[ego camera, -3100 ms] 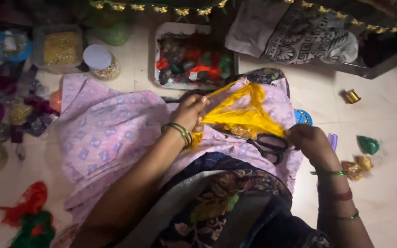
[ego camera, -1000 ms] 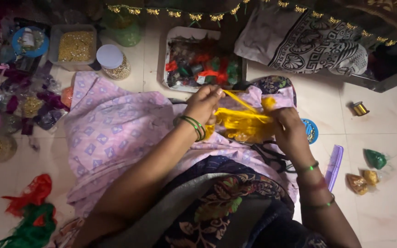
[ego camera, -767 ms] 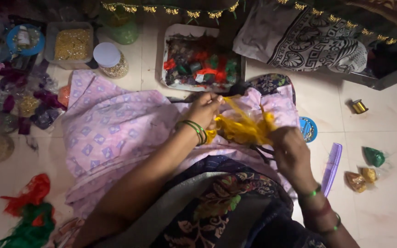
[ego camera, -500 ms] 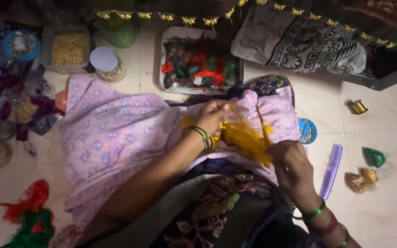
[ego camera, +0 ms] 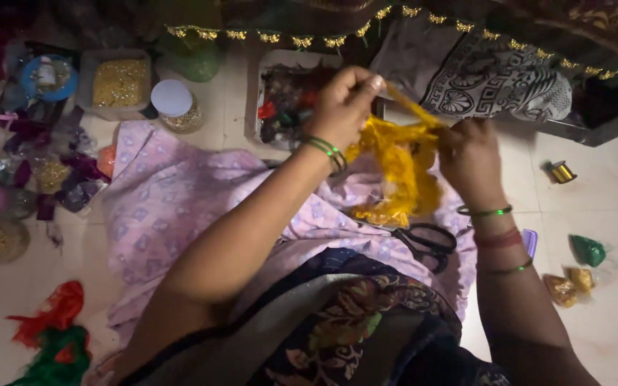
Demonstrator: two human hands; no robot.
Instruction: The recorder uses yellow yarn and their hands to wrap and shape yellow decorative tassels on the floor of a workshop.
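Observation:
My left hand (ego camera: 345, 104) and my right hand (ego camera: 468, 157) both grip a bunch of yellow fabric strips (ego camera: 398, 168), lifted above a pale purple patterned cloth (ego camera: 173, 207) spread over my lap. The left hand pinches the upper end of a strip, pulling it taut toward the right hand. Loose yellow ends hang down between the hands onto the purple cloth. Black-handled scissors (ego camera: 427, 243) lie on the cloth just below the fabric.
A tray of mixed coloured pieces (ego camera: 287, 107) sits behind the left hand. Tubs of gold beads (ego camera: 118, 83), a white-lidded jar (ego camera: 173, 104) and purple scraps are at far left. Red and green fabric (ego camera: 51, 336) lies bottom left; small foil-like pieces (ego camera: 584, 261) and a gold spool (ego camera: 561, 171) at right.
Both hands have risen from the lap, lifting the yellow fabric up and stretching a strip between them. The scissors now lie uncovered on the cloth.

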